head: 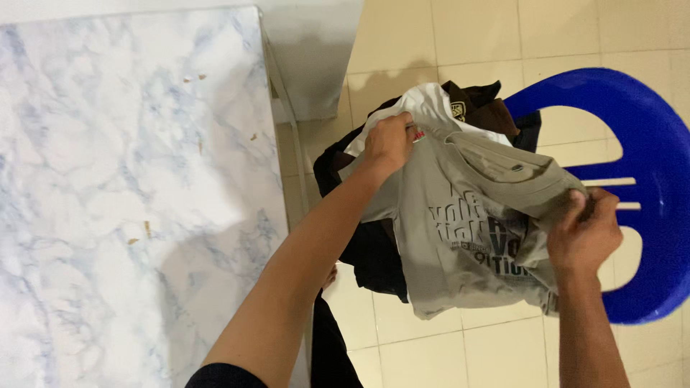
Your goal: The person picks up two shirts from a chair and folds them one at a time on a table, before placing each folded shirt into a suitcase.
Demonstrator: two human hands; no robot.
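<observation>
Left hand [389, 141] closed in a fist on one upper edge of a grey T-shirt [467, 237], fingers curled into the cloth. Right hand [583, 233] also clenched, gripping the opposite upper edge of the same shirt. Shirt hangs between the two hands, held up in the air, dark printed lettering facing the camera, lower hem loose above the floor.

Behind the shirt: a heap of clothes [474, 100], white, brown and black pieces showing, piled on the seat of a blue plastic chair [647, 144]. The shirt hangs in front of the heap; whether it touches it cannot be told.

Marble-patterned table [129, 187] to the left, its right edge near the left forearm, a few small crumbs on top. Cream tiled floor [503, 352] below.
</observation>
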